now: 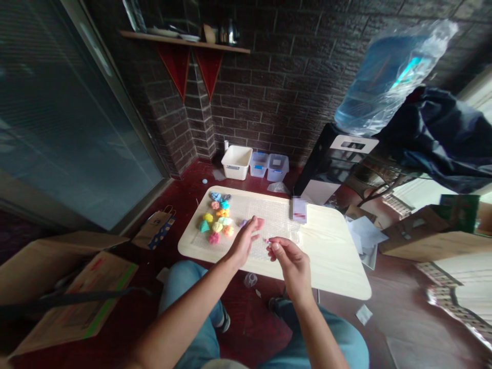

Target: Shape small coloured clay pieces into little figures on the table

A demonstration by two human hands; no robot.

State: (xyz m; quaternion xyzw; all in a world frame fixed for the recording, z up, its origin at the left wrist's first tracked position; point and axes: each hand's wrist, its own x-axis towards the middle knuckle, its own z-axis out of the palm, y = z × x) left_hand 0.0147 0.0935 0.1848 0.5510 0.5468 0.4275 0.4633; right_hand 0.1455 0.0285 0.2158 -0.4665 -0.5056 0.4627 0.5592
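Pale table [334,251], dark brick wall [261,77] behind. Hands apart above the near side: right hand [295,262] pinching what appears to be a small pink piece [266,241]; left hand [244,243] open over bubble wrap [263,207]. Coloured lumps [217,227] lie at left; bins [237,165] stand on the far floor.

Probably a home, with a wall shelf [184,42], a water dispenser [334,164] and a glass sliding door [73,118].
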